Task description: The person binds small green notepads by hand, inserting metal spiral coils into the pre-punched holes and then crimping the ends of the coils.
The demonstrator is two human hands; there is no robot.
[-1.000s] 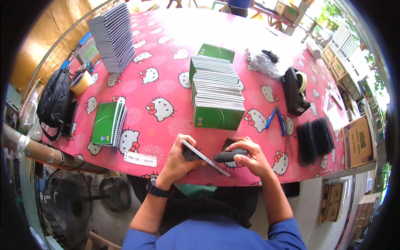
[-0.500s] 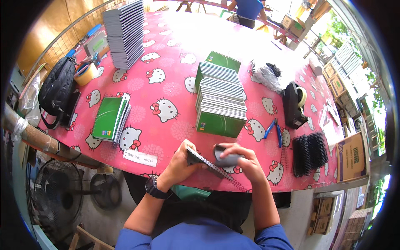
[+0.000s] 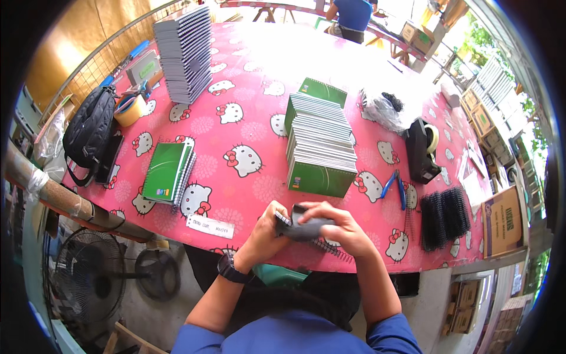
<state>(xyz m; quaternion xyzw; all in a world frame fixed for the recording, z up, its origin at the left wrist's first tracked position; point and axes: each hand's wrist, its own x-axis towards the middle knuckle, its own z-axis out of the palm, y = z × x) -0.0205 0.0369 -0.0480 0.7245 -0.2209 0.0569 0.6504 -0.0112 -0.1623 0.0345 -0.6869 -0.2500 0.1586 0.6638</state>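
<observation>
My left hand, with a black watch on its wrist, is closed round a small notebook at the table's near edge. A thin dark spiral coil trails from the notebook toward the lower right. Closed round a dark grey, smooth, rounded object, my right hand presses it along the notebook's bound edge. This object's kind is unclear, and it hides much of the notebook. Just beyond my hands lies a long row of green-covered notebooks.
Left are bound green notebooks, a tall notebook stack, a black bag and a tape roll. Blue pliers, black coils and a tape dispenser lie right. Another person sits far back.
My right hand has moved the dark grey object leftward along the notebook's bound edge, toward my left hand. The whole view has shifted slightly.
</observation>
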